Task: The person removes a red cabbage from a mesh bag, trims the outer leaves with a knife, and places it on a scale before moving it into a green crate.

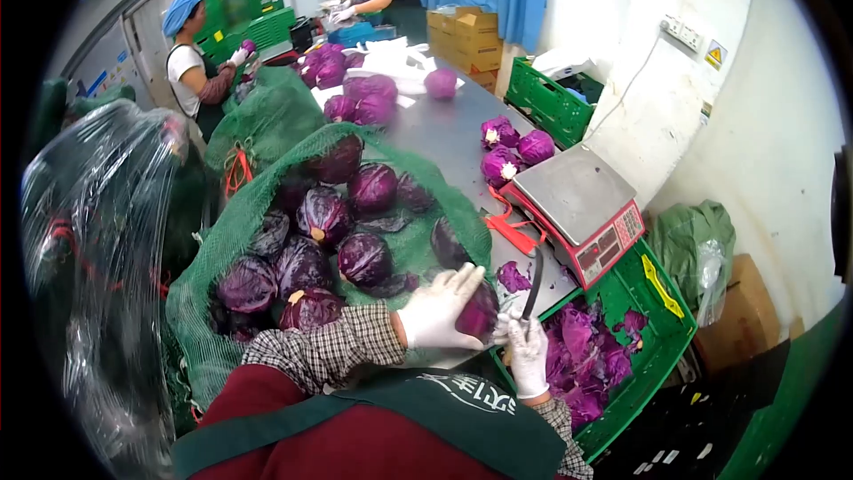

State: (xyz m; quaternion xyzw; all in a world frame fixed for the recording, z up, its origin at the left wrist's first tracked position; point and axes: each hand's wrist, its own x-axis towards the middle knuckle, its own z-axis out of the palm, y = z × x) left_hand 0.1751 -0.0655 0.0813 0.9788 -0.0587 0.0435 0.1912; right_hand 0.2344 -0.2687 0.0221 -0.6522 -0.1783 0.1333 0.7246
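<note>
My left hand (442, 307), in a white glove, lies curved over a red cabbage (481, 313) at the near edge of the table. Beside it, my gloved right hand (526, 351) is closed round a knife (535, 283), its dark curved blade pointing up and away from me. The fingers of my right hand are right at the cabbage's side. To the left, a green mesh bag (418, 244) lies spread open with several dark red cabbages (323, 215) inside. A loose purple leaf (513, 276) rests on the table beyond the knife.
A green crate (662, 329) of cabbage leaves stands at right below a red scale (577, 196). Peeled cabbages (536, 148) sit behind the scale, more (373, 93) farther back. Plastic-wrapped sacks (102, 240) stand left. Two people (191, 67) work at the far side.
</note>
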